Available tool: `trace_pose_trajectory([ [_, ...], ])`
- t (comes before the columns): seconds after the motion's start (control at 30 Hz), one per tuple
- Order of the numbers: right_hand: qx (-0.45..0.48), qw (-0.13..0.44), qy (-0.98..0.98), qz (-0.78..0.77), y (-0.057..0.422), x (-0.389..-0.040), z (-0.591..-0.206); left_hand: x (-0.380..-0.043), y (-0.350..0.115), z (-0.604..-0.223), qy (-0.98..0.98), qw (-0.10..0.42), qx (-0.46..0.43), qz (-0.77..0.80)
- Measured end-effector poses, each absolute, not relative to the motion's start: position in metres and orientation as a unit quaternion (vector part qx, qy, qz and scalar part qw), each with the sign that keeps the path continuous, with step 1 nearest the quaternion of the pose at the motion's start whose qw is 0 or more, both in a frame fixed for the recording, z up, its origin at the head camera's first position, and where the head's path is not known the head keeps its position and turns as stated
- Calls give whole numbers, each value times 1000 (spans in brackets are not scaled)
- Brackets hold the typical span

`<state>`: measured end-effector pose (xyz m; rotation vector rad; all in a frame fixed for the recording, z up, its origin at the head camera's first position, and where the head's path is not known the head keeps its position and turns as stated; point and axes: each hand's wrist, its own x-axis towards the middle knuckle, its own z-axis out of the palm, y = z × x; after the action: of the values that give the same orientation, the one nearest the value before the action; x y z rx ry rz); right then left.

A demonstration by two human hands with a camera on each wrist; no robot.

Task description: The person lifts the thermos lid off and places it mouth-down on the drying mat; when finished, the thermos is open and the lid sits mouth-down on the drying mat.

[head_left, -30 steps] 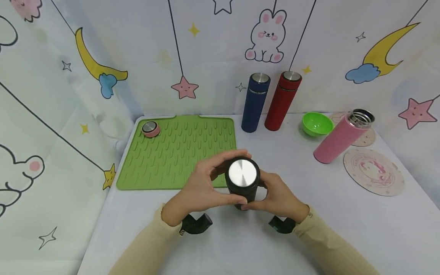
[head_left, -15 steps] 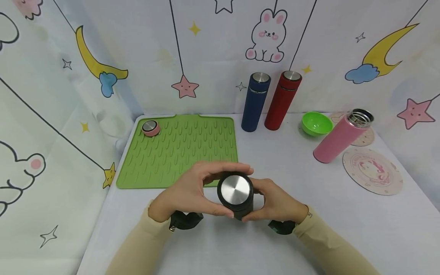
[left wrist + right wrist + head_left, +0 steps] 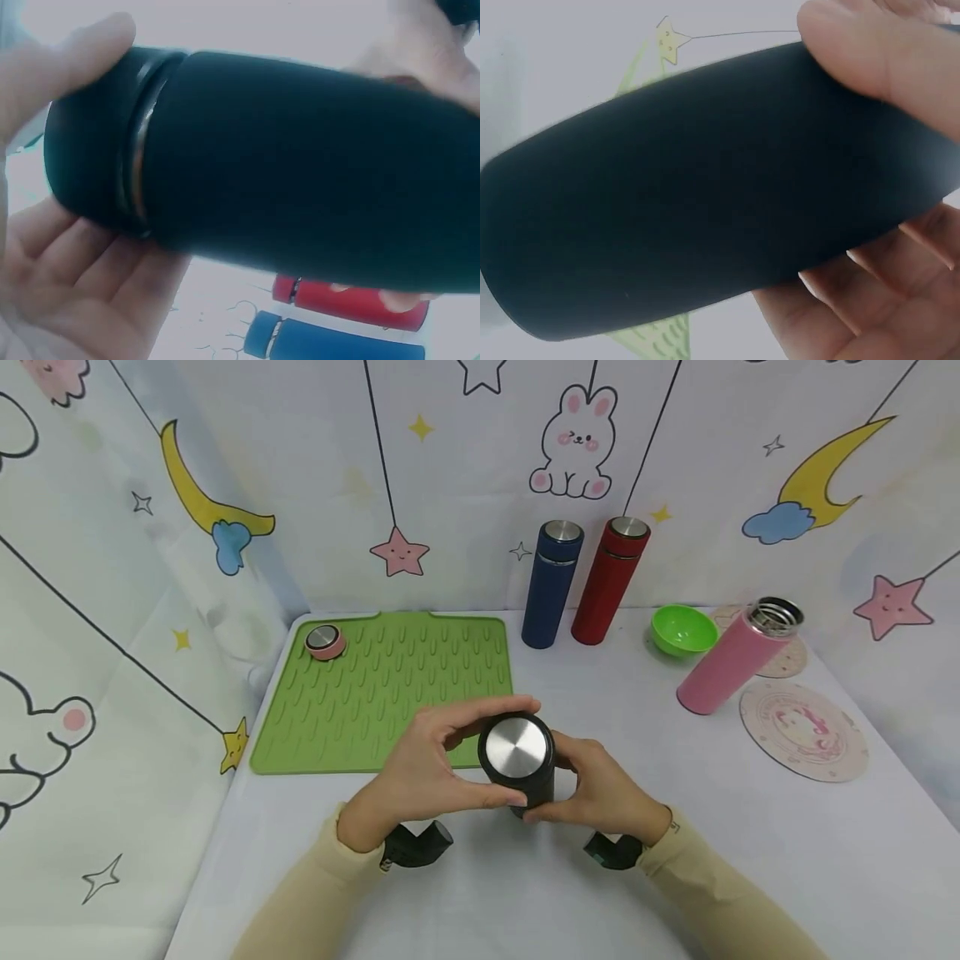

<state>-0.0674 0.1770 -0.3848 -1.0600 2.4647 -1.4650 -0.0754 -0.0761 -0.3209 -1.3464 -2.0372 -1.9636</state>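
Observation:
A black thermos (image 3: 536,789) with a brushed-steel disc on its cap (image 3: 517,747) stands nearly upright between the two hands, in the middle of the head view. The left hand (image 3: 442,760) curls round the cap, thumb on the near side and fingers on the far side. In the left wrist view, a thin shiny ring (image 3: 141,150) shows between cap and body. Lower down, the right hand (image 3: 603,785) grips the thermos body (image 3: 705,195), its thumb and fingers on opposite sides. The bottom end is hidden from above by the cap and hands.
A green ridged mat (image 3: 375,693) at left bears a small pink cap (image 3: 325,642). Blue (image 3: 552,585) and red thermoses (image 3: 611,581) stand at the back. To the right are a green bowl (image 3: 684,631), a lidless pink thermos (image 3: 738,656) and a round patterned coaster (image 3: 804,731).
The thermos top and left hand came toward the person and left, then moved partly back away. The right hand shifted only slightly, and both hands kept their grip throughout.

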Motion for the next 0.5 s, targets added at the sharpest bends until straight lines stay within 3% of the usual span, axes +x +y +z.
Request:
trace_pose_trajectory([
  [0.33, -287, -1, 835, -470, 172, -67, -381, -74, -64, -327, -674, 85, -366, -636],
  [0.5, -281, -4, 836, -472, 172, -67, -382, -75, -64, -327, -669, 77, -370, -640],
])
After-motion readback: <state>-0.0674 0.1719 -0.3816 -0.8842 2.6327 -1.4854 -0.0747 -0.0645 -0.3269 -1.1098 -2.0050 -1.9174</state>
